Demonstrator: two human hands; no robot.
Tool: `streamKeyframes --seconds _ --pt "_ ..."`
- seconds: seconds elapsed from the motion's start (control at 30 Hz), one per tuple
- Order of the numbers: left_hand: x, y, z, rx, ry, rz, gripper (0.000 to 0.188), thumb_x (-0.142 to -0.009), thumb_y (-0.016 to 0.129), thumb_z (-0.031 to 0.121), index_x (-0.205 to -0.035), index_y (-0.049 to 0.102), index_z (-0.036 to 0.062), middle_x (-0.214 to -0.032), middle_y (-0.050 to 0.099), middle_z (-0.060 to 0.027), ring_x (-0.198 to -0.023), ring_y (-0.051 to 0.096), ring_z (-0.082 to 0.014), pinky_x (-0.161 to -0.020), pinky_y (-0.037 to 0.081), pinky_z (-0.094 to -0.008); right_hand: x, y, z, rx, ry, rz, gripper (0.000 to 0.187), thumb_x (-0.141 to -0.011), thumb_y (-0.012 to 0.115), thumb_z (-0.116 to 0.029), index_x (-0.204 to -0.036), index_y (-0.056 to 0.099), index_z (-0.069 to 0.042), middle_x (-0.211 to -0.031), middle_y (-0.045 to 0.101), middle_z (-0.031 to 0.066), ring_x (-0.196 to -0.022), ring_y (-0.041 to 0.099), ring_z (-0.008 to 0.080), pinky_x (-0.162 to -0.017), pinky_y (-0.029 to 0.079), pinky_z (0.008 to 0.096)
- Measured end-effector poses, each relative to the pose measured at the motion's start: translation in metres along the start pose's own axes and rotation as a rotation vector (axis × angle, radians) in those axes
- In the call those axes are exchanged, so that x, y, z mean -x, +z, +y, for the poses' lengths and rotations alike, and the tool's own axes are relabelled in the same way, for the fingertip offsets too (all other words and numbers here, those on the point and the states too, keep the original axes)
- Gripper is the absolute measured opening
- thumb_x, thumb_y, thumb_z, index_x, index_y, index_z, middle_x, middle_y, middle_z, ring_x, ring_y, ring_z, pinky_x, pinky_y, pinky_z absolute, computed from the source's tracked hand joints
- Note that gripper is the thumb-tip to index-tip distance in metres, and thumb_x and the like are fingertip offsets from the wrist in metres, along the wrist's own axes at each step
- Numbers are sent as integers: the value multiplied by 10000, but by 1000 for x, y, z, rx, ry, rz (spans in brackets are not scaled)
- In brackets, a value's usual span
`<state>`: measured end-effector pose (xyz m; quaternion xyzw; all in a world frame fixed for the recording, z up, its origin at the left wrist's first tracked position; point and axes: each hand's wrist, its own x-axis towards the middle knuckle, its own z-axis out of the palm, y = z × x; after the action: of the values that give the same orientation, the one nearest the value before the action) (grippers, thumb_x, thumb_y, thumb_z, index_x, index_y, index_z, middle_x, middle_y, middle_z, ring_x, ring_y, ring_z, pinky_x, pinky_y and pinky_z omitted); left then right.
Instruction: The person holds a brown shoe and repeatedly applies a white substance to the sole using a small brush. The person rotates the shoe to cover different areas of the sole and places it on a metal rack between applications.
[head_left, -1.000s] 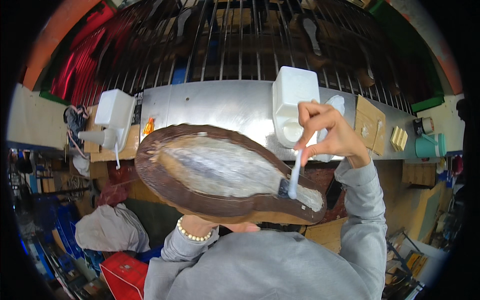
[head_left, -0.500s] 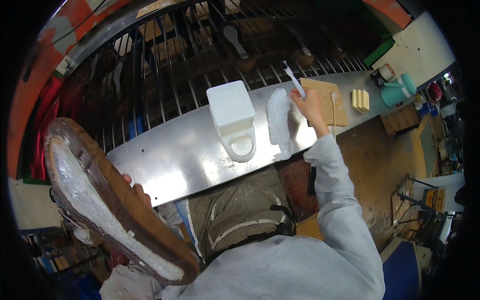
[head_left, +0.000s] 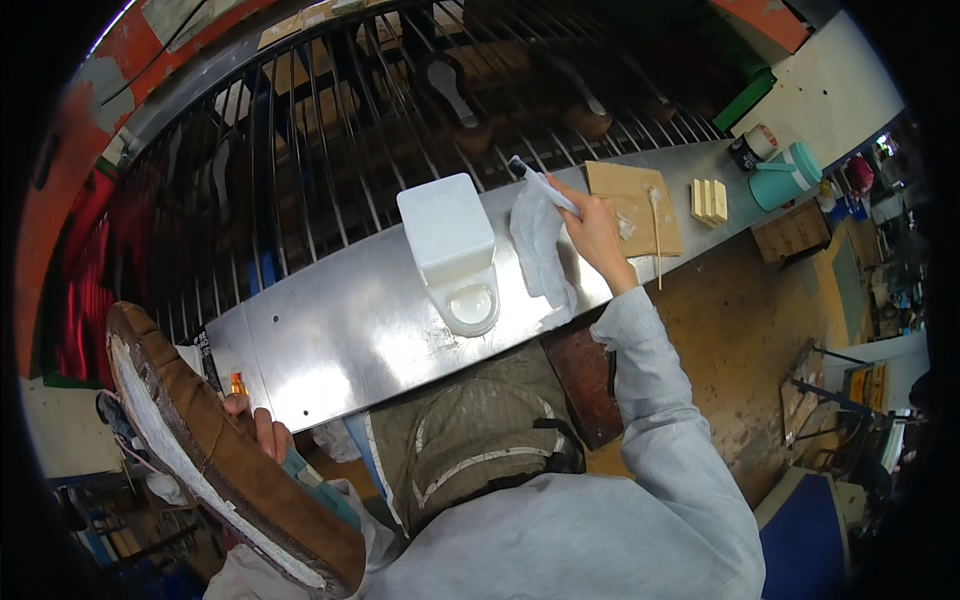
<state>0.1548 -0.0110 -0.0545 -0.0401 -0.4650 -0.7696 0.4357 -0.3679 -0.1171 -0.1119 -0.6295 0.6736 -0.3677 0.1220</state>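
Note:
At the lower left, my left hand (head_left: 262,430) grips a brown shoe (head_left: 240,462), its fingers closed on the upper's edge. The shoe is tilted, with its whitish, unfinished underside facing left. A slim white-handled brush (head_left: 562,199) with dark bristles is pinched in my right hand (head_left: 597,238). That hand is over the metal bench, just beside a crumpled white cloth (head_left: 540,248), and the brush head reaches past the cloth's far end. To the cloth's left stands a white dispenser (head_left: 450,222) with a small round cup at its front.
Right of the cloth, a thin stick (head_left: 657,225) lies on cardboard (head_left: 610,180). Beyond are yellowish blocks (head_left: 708,202), a teal mug (head_left: 785,180) and a dark-and-white container (head_left: 752,148). Behind the metal bench (head_left: 340,345), a rack of metal bars (head_left: 345,190) carries several brown shoes.
The brush and my right hand have moved left, toward the white cloth. The shoe has turned and lowered slightly, showing more of my left hand's fingers. The view has shifted a little.

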Motion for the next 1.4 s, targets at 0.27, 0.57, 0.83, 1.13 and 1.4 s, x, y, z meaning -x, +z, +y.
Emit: streamKeyframes --seconds 0.27,0.57,0.83,1.13,1.4 --pt "13 -15 -15 55 95 5 573 -1035 502 331 -1544 356 111 -1529 420 -39 -900 582 -291 -790 478 -394 31 -44 -23 -145 -109 212 478 -702 748 89 -1142 733 -96 -788 639 25 -655 580 141 -597 456 265" --pt "16 -24 -20 108 120 4 606 -1027 511 319 -1559 325 97 -1577 370 -28 -924 577 -283 -731 487 -413 34 -88 -63 -651 124 46 231 -866 739 -24 -1096 734 1 -1038 700 5 -882 590 54 -786 459 223" --pt "2 13 6 63 66 293 954 -931 528 673 -1611 153 119 -1592 286 -205 -1284 484 -449 -1058 456 -579 45 -111 -128 -756 -137 -173 296 -777 821 -102 -739 529 -77 -901 624 60 -808 580 122 -732 448 268" --pt "-56 31 -31 -877 671 1444 694 -1071 370 491 -1609 154 109 -1617 252 -122 -1414 376 -284 -1206 301 -413 64 -123 -170 -801 -372 -487 186 -771 809 -27 -950 763 -12 -940 682 74 -710 544 89 -594 393 240" --pt "-85 52 -27 -372 694 1061 626 -1074 368 501 -1571 202 158 -1536 351 -100 -1357 436 -237 -1145 402 -413 95 -94 -232 -870 19 -1180 728 -678 896 20 -1320 561 -58 -805 668 -46 -533 345 -15 -510 243 177"
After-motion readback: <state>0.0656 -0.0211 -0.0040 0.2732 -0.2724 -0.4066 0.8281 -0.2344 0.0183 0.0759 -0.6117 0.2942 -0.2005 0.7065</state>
